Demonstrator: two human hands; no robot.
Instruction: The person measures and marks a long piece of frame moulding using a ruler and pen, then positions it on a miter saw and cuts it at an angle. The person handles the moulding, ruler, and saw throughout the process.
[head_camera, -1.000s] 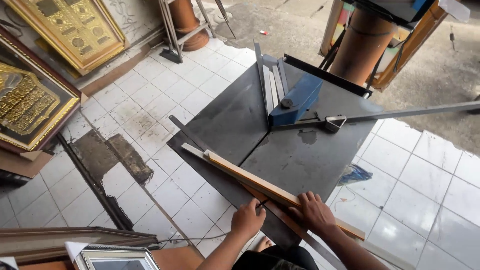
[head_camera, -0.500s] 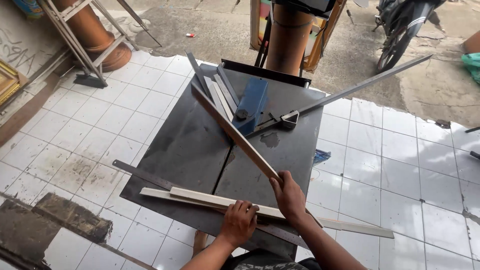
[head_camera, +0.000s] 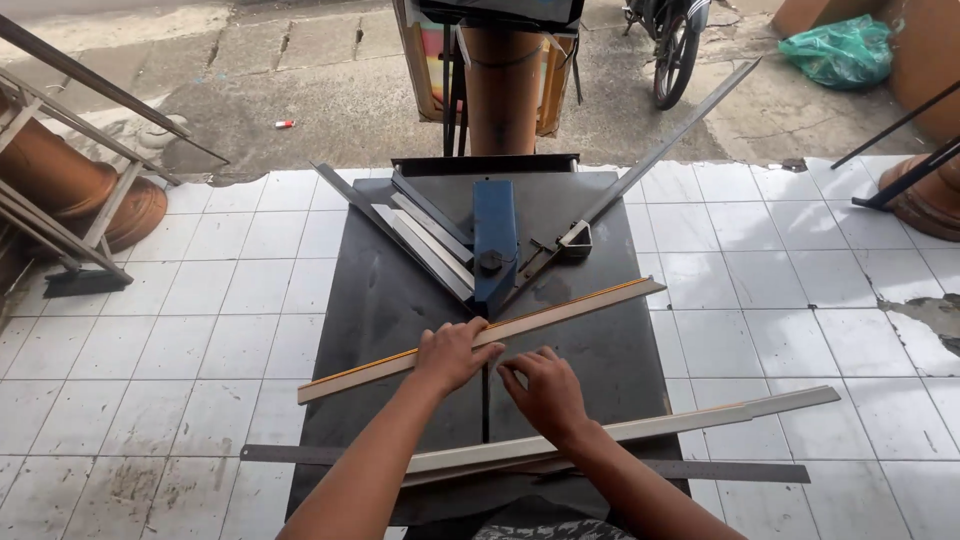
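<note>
The left hand (head_camera: 455, 352) lies curled over a long moulding strip (head_camera: 480, 340) (pale face, gold upper edge), pressing it flat across the dark metal table (head_camera: 380, 300); the right hand (head_camera: 545, 392) hovers just beside it, fingers bent, holding nothing. The step appears to be positioning the strip before the blue mitre cutter (head_camera: 495, 240), whose V-shaped steel fences meet there; a second pale strip (head_camera: 640, 428) and a flat steel rule (head_camera: 720, 470) lie nearer the person.

A framing workshop: mitre cutter (head_camera: 495, 240) on dark metal table (head_camera: 380, 300), moulding strips (head_camera: 560, 315).
</note>
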